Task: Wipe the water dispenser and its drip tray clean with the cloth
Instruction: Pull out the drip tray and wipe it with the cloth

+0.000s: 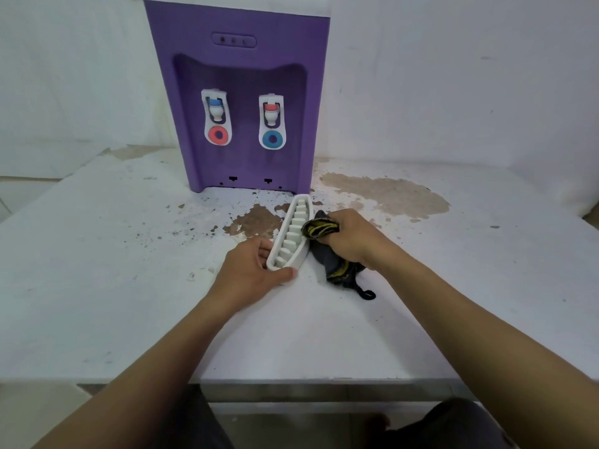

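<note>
Right now the white plastic drip tray (293, 236), a long slotted grille with raised ribs, lies out of its seat on the table, just in front of the base of the purple plastic water dispenser (240, 76) and angled away from the person. The left hand (249, 270) curls round the tray's near end and clamps it. The right hand (350, 238) is clenched on a bunched dark grey cloth with yellow stripes (319, 228), which it presses against the tray's right wall; the cloth's tail trails on the table.

The step in hand looks like wiping that outer wall. To do it well, the left hand's grip should be firm so the light tray cannot skid. The cloth should run the wall's full length, and then a fold should go between the ribs.

Any grime on the tray is too fine to tell. Behind it, the dispenser shows 2 taps in its recess, above a white painted table (129, 286) flaked to brown patches.
</note>
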